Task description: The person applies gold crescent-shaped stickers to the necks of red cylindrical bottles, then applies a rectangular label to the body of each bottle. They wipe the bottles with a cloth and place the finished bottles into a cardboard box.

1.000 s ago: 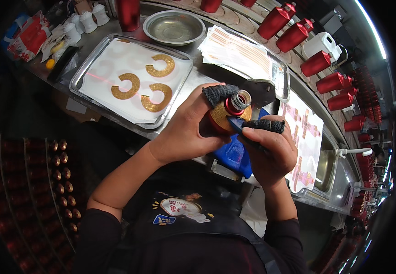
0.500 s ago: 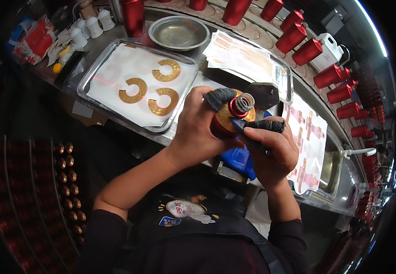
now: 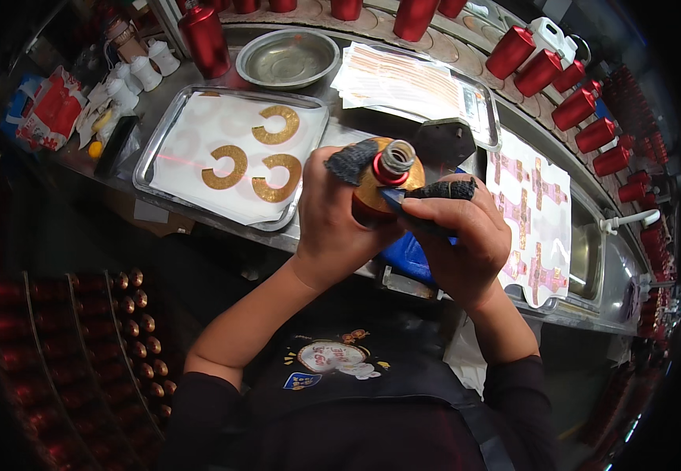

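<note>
Hands (image 3: 403,224) shifted lower, both gripping bottle (image 3: 383,184).

Both hands are bunched tight around the bottle (image 3: 383,180) at the middle, so no room lies between them. At ten o'clock the metal tray (image 3: 152,153) with three gold curved stickers (image 3: 234,166) blocks the bench, and at eleven the steel bowl (image 3: 287,59) and a red bottle (image 3: 203,35) stand in the way. At two o'clock red bottles (image 3: 584,106) line the rim — the flat sticker sheets (image 3: 533,204) at three leave low, open room above them.
</note>
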Tool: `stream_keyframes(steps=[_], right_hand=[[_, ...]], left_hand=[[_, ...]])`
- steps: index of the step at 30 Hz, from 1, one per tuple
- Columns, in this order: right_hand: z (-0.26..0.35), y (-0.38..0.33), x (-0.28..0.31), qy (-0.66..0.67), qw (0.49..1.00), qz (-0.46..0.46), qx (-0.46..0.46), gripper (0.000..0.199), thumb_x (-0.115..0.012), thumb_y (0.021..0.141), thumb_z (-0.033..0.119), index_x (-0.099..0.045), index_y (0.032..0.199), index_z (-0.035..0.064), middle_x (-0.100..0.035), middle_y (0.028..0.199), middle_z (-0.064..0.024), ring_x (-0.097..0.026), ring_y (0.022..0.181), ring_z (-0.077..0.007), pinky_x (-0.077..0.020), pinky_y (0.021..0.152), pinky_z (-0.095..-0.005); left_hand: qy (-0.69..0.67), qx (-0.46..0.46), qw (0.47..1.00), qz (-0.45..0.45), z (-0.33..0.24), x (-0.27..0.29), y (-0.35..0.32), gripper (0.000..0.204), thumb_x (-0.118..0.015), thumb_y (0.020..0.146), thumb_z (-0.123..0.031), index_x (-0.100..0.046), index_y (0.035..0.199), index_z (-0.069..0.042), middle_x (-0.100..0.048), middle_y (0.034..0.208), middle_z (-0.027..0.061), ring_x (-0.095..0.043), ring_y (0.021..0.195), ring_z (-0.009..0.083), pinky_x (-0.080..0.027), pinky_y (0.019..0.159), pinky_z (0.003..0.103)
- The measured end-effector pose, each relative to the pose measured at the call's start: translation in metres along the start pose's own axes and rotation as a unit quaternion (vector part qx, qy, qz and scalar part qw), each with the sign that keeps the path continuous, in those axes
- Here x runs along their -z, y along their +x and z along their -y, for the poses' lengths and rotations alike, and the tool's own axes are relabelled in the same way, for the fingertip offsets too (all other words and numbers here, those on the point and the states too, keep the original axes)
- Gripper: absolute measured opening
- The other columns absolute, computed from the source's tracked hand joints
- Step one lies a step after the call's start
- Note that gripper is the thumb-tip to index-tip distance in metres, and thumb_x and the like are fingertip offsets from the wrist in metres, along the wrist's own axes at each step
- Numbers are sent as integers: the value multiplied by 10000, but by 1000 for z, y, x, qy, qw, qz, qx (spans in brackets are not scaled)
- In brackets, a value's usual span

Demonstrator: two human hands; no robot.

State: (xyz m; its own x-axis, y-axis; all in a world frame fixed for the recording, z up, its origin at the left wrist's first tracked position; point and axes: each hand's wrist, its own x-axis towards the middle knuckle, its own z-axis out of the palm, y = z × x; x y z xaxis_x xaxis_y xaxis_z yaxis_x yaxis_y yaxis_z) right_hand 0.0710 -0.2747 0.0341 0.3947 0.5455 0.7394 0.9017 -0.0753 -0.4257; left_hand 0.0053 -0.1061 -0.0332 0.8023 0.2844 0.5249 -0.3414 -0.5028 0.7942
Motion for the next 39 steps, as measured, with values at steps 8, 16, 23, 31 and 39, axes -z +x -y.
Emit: stream_keyframes(steps=[8,16,23,31,39], right_hand=[[-5,-4,-3,3,1000,-14,21,344,-761,659,-41,-752,984,73,-661,805,-68,-639,726,-269,-512,702,-359],[1,-4,-9,-6,1000,-28,4,356,-736,654,-50,-743,991,63,-626,806,-71,-613,708,-268,-503,672,-361],[14,-12,-14,24,997,-68,18,359,-752,683,-29,-730,1030,63,-619,835,-60,-620,765,-278,-525,729,-370],[-4,-17,8,6,999,-40,7,292,-769,739,-5,-739,1017,79,-635,811,-74,-577,691,-272,-478,648,-358],[-23,-10,4,149,948,-34,-278,224,-770,889,98,-680,1073,8,-697,983,-54,-648,897,-108,-517,806,-251]], left_hand=[[103,-55,993,-26,-11,0,2,795,-929,659,-178,-534,1342,-80,-554,1233,147,-577,1176,340,-480,999,446],[19,-11,1000,-5,1,-7,-5,737,-878,711,-225,-536,1337,-43,-520,1274,197,-545,1179,372,-472,982,439],[51,-68,992,-98,7,-25,-12,688,-889,728,-227,-548,1293,-32,-468,1203,116,-546,1094,275,-474,949,385],[48,1,994,-97,3,-27,-14,789,-972,607,-225,-580,1273,-71,-462,1248,115,-557,1114,275,-482,954,386],[-178,150,971,55,7,7,4,781,-964,603,-136,-585,1282,-58,-533,1248,66,-599,1149,207,-501,1001,349]])
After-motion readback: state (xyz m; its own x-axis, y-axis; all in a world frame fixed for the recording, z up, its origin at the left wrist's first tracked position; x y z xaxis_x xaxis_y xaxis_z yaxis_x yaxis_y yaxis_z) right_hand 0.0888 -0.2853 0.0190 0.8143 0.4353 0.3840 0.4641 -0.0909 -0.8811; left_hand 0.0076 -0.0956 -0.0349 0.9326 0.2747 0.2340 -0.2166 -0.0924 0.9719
